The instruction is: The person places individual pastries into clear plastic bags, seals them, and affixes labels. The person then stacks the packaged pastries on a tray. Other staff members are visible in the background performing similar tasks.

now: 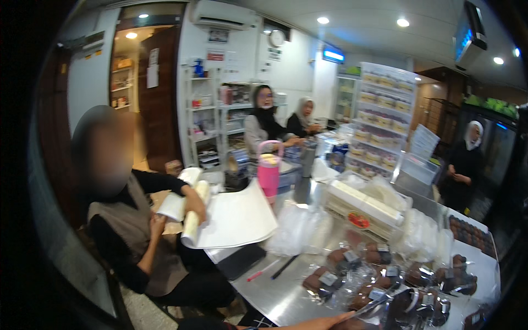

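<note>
My left hand (344, 321) shows at the bottom edge, its forearm reaching in from the lower left. It is by the dark edge of a clear-wrapped package (373, 303), and the blurred fingers are partly cut off. My right hand is out of view. Around the left hand lie several brown baked goods (324, 282) in clear plastic wrappers with white labels. More wrapped brown pieces (416, 307) are gathered at the lower right. They rest on a steel worktable (284, 303). At the far right edge, a tray (472, 235) holds rows of small brown pieces.
Left of the table a seated co-worker (136, 247) handles large white paper sheets (237, 214). A black flat case (241, 260), a pink pen (255, 275), a black pen (284, 267), clear bags (297, 229), a pink tumbler (268, 177) and a long box (359, 214) occupy the table. Several people stand or sit beyond.
</note>
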Demonstrator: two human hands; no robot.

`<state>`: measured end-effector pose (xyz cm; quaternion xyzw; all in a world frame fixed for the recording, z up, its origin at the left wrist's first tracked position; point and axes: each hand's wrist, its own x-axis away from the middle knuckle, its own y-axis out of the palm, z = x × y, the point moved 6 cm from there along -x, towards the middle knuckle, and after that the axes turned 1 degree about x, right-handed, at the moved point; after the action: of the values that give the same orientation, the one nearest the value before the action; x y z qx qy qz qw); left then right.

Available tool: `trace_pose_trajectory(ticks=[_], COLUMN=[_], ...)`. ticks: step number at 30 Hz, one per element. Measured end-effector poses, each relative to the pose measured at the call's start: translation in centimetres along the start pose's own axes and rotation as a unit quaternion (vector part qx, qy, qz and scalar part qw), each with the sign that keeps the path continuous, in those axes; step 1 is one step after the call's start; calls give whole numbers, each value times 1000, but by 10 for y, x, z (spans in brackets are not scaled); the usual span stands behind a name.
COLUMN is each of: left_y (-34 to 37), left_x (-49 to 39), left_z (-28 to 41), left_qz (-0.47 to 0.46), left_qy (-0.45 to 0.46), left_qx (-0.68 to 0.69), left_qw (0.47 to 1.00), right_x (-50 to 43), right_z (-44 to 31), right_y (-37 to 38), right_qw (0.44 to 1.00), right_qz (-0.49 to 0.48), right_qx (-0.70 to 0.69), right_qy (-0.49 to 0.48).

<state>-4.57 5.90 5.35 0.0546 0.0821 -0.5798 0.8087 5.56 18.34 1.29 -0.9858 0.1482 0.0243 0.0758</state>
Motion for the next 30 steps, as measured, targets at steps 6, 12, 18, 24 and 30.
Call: trace_pose_trajectory(ticks=[6, 12, 18, 24, 30], left_y=[-10, -15, -24, -26, -22], left_x=[10, 2, 11, 10, 13], left_z=[-13, -66, -78, -75, -64], left_qz=[168, 88, 203, 218, 208], left_qy=[187, 39, 94, 165, 130], left_qx=[-239, -219, -270, -337, -332], left_qw=[938, 971, 936, 901, 911], right_x=[24, 21, 21, 13, 2], right_z=[-10, -9, -5, 25, 44], right_y=[-3, -6, -3, -15, -22], right_qw=[982, 949, 960, 967, 970], right_qz=[186, 293, 248, 228, 195], right_qx=[-42, 31, 47, 42, -1], right_qy=[-17, -111, -124, -104, -141])
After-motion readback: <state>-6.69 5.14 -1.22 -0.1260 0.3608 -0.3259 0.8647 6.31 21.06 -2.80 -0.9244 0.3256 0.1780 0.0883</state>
